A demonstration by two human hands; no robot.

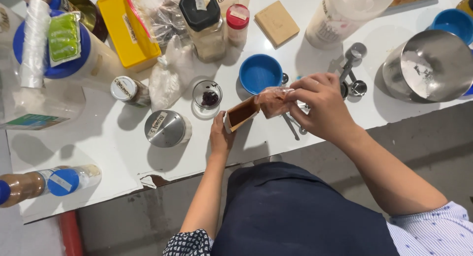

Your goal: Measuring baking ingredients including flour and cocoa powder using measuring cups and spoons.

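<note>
Dark-blue apron [295,211] fills the bottom of the view, nearest the camera; sleeves at both lower corners; above it the white table [113,152], its front edge chipped.

Left hand [220,135] grips a small open carton [241,113] from below, fingers curled round its lower end, mouth tilted up and to the right, just above the table edge. Right hand [320,105] pinches a plastic pouch of reddish powder [272,101] between thumb and fingertips; pouch touches the carton mouth, partly in or partly out, can't tell which.

Risks, as I judge them: pouch film looks thin and crumpled; a hard tug could tear it on the carton flap and dump powder over table and apron; pouch end is hidden under the fingers, so if it's unsealed, powder may spill w/ any tilt. Carton is held at one end only; it could twist or slip. Measuring spoons [354,71] and blue bowl [260,72] sit just beyond the hands; small glass dish [207,95] and steel tin [166,128] near the left wrist; an elbow swing could knock them. Steel mixing bowl [427,65] is well apart to the right.
</note>
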